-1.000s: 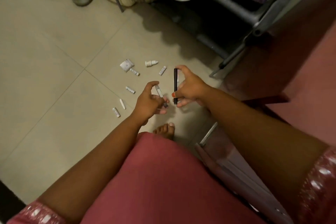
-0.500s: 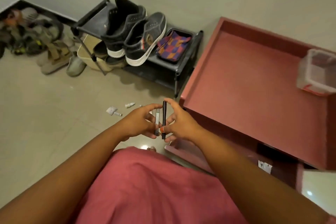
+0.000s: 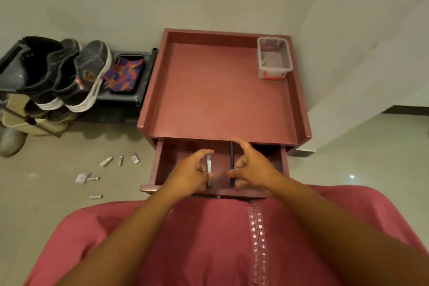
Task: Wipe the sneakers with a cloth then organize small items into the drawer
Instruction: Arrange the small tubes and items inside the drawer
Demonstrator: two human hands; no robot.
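Both hands are over the open drawer [image 3: 160, 165] of a dark red cabinet. My left hand [image 3: 190, 173] pinches a slim silver stick-like item [image 3: 209, 169]. My right hand [image 3: 251, 166] pinches a thin black pen [image 3: 231, 158], held lengthwise between thumb and fingers. Several small white items [image 3: 106, 161] lie scattered on the tiled floor to the left. Two dark sneakers [image 3: 69, 74] stand on a black shoe rack at the left, with a colourful checkered cloth [image 3: 124, 72] beside them.
The cabinet top [image 3: 220, 90] has a raised rim, and a small clear plastic box [image 3: 274, 58] sits in its back right corner. More footwear [image 3: 11, 141] sits under and beside the rack. My red garment fills the lower part of the view.
The view swung from the floor to the cabinet. Both hands carried the silver item and the black pen from above the floor to above the open drawer.
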